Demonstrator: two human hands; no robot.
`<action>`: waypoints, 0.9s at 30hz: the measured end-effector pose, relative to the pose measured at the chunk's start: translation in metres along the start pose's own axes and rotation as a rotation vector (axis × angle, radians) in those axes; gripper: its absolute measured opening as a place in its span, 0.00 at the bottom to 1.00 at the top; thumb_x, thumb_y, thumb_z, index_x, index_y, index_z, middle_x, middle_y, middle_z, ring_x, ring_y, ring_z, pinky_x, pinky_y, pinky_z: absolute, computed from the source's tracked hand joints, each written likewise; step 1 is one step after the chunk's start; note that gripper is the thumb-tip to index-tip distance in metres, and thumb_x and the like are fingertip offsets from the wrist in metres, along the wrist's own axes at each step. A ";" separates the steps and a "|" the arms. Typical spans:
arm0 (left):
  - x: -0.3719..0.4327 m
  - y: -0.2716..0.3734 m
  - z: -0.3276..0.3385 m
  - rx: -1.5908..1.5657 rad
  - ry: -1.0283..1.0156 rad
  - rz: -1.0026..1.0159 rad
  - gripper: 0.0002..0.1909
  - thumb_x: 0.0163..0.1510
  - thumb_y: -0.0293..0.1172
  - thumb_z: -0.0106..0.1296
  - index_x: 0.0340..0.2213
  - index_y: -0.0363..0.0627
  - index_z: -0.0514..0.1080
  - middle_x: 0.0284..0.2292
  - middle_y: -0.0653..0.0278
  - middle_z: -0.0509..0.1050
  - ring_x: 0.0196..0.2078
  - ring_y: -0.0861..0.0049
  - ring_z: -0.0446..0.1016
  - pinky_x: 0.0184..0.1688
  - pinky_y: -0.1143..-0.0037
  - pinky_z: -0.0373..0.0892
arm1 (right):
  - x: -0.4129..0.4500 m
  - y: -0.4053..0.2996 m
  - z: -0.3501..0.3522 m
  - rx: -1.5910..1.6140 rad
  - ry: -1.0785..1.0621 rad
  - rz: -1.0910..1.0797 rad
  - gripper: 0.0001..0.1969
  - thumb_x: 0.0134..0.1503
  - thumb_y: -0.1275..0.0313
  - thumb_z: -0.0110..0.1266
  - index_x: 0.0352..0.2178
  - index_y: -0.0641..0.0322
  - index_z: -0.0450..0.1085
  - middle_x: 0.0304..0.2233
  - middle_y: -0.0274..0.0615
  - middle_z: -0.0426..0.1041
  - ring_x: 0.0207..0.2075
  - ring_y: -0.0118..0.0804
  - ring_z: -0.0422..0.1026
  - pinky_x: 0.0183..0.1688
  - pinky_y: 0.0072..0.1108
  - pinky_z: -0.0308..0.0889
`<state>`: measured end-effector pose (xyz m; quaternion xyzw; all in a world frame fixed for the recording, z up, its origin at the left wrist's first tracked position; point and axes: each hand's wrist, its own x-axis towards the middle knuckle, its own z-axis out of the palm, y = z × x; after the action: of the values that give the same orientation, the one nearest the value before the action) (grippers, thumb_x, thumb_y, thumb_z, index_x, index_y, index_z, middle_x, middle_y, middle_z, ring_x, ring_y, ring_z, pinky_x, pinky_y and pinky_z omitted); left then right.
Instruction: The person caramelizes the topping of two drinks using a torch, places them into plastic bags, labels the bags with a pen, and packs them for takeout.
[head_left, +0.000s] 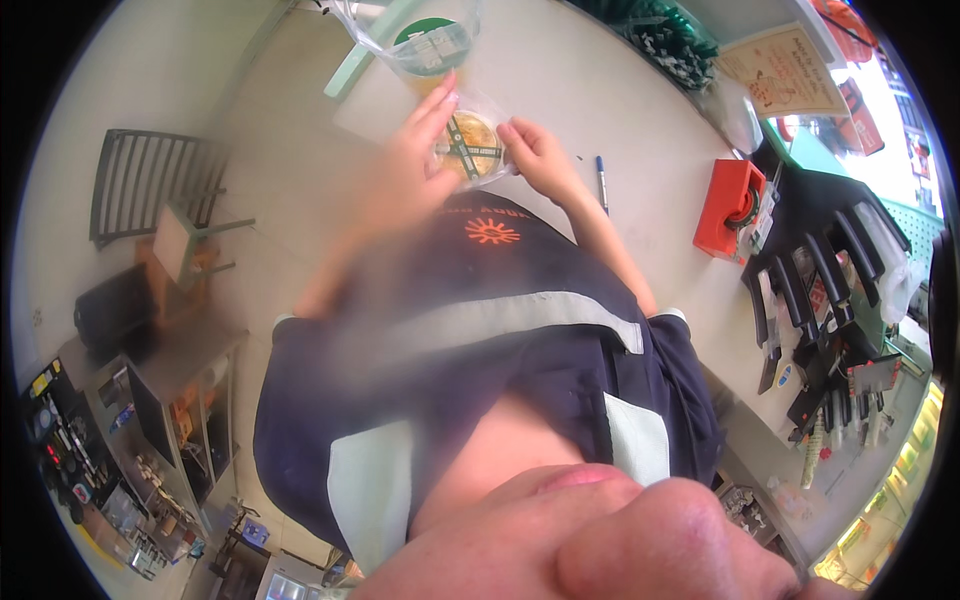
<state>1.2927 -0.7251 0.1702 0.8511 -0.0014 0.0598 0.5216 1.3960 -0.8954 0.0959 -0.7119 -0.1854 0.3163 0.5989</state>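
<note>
A round tub (480, 139) with golden contents sits in clear plastic, with dark green printed strips crossed over its top. My left hand (420, 146) spans its left side, thumb near its lower edge and fingers stretched past its far edge; blur covers the wrist. At the tub's right, my right hand (536, 154) pinches the edge of the clear plastic bag (499, 176) between thumb and curled fingers. Just beyond is a container with a round green label (431, 46), inside another clear bag (360, 30). Both hands are over the white table (555, 75), close to my dark apron (480, 262).
A blue pen (602, 184) lies right of my right hand, farther right a red tape dispenser (724, 210). Beyond it stands a black rack (810, 277). Green tinsel (667, 45) and a printed sign (784, 71) are at upper right. A stool (180, 244) is on the left.
</note>
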 end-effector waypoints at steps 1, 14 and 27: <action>0.002 0.005 -0.004 -0.025 0.007 -0.028 0.35 0.36 0.15 0.41 0.52 0.32 0.56 0.58 0.60 0.50 0.28 0.91 0.69 0.19 0.88 0.61 | 0.002 -0.015 -0.002 -0.100 -0.003 -0.067 0.17 0.59 0.60 0.40 0.24 0.61 0.64 0.17 0.31 0.65 0.19 0.18 0.62 0.24 0.13 0.58; 0.016 0.052 -0.036 -0.306 0.228 0.049 0.37 0.34 0.12 0.39 0.53 0.38 0.57 0.58 0.58 0.51 0.20 0.97 0.62 0.18 0.92 0.58 | 0.111 0.002 -0.175 -0.019 0.820 -0.213 0.13 0.50 0.63 0.52 0.28 0.65 0.70 0.21 0.40 0.71 0.21 0.28 0.70 0.24 0.18 0.65; -0.005 -0.004 -0.036 -0.350 0.422 -0.022 0.35 0.36 0.15 0.39 0.52 0.36 0.57 0.58 0.53 0.50 0.30 0.91 0.67 0.24 0.91 0.60 | 0.199 0.062 -0.308 -1.277 0.706 0.248 0.19 0.39 0.52 0.60 0.32 0.44 0.75 0.42 0.33 0.69 0.52 0.45 0.54 0.47 0.49 0.47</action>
<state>1.2839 -0.6916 0.1829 0.7167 0.1063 0.2289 0.6502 1.7414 -1.0075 0.0157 -0.9969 -0.0476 -0.0356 0.0518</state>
